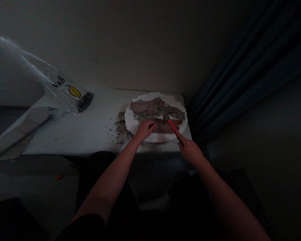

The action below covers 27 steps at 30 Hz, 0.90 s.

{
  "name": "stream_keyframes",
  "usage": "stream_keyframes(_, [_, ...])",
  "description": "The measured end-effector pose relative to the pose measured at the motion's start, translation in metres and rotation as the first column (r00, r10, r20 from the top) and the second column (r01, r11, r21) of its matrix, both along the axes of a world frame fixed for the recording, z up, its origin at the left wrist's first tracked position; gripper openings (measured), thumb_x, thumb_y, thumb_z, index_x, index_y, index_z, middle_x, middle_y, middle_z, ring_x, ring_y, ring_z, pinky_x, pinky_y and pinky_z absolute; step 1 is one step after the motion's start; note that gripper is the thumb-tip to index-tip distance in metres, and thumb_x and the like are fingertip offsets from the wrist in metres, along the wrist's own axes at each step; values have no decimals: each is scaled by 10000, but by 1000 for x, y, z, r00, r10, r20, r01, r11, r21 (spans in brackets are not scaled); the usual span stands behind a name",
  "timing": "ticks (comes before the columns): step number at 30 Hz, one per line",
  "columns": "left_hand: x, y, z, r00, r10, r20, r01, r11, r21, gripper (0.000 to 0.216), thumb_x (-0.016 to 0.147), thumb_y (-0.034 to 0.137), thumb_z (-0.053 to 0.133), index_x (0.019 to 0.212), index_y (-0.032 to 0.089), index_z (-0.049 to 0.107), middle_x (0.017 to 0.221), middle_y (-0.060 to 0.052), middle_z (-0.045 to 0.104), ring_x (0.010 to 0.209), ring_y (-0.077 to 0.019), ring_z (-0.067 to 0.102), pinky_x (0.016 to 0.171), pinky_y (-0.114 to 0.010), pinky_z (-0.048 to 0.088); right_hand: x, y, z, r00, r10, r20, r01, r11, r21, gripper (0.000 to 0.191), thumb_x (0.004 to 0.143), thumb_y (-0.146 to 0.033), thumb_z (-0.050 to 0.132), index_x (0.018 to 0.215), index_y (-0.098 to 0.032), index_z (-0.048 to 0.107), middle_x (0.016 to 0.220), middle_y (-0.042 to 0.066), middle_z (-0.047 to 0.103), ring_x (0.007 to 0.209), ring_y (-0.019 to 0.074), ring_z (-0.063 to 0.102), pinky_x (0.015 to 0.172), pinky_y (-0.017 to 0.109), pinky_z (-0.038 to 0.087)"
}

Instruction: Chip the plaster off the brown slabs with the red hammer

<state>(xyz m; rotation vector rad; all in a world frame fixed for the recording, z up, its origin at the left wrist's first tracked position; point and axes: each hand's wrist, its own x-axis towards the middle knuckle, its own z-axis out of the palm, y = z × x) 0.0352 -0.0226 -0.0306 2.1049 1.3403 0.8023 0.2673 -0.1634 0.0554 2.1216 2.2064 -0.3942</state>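
My right hand (190, 150) is wrapped round the dark handle of a hammer (173, 126), which has a red shaft. The hammer's dark head is over the far edge of a flat brown piece (163, 127), touching or just above it. At the left end of this piece rests my left hand (145, 130), fingers bent together; what they pinch, if anything, is too dark to make out. Beneath lies a white scallop-edged board (132, 124). Small grey chips (172, 110) and a rough brown mesh-like piece (144, 106) with a bit of green lie on its far half.
More grey chips (120, 131) are scattered on the white table (72, 134) left of the board. A clear plastic bag (62, 88) with dark contents stands farther left, near a thin dark rod (27, 135). A dark curtain (240, 67) hangs at right.
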Motion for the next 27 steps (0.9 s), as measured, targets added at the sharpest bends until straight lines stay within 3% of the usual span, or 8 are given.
stream_keyframes(6, [0, 1, -3, 1000, -8, 16, 8, 1000, -4, 239, 933, 352, 561, 824, 170, 670, 735, -21, 647, 678, -169, 572, 680, -302, 409, -1, -1, 0, 1000, -10, -14, 10, 1000, 10, 686, 1022, -270, 449, 1637, -286, 145, 988, 106, 763, 832, 250, 711, 746, 314, 485])
stream_keyframes(13, [-1, 1, -8, 999, -38, -6, 38, 985, 170, 196, 938, 318, 556, 829, 178, 640, 956, -67, 634, 927, -204, 602, 866, -347, 479, -1, -2, 3, 999, -16, -29, 16, 1000, 20, 657, 1022, -269, 448, 1630, -282, 198, 966, 99, 764, 836, 252, 717, 756, 330, 503])
stream_keyframes(20, [1, 3, -17, 1000, -13, -23, 16, 990, 140, 198, 940, 316, 550, 837, 175, 643, 944, -83, 640, 908, -216, 606, 888, -360, 495, -13, -21, 22, 986, 78, -144, -55, 986, 154, 645, 1038, -278, 391, 1636, -313, 151, 1012, 65, 766, 814, 233, 723, 734, 305, 507])
stream_keyframes(27, [1, 2, -17, 1000, -13, -25, 16, 992, 128, 220, 935, 342, 562, 849, 171, 672, 955, -90, 644, 919, -217, 611, 877, -341, 498, -21, -26, 20, 994, 91, -64, -84, 991, 100, 675, 1033, -264, 410, 1633, -354, 115, 1035, 64, 749, 785, 217, 707, 721, 299, 498])
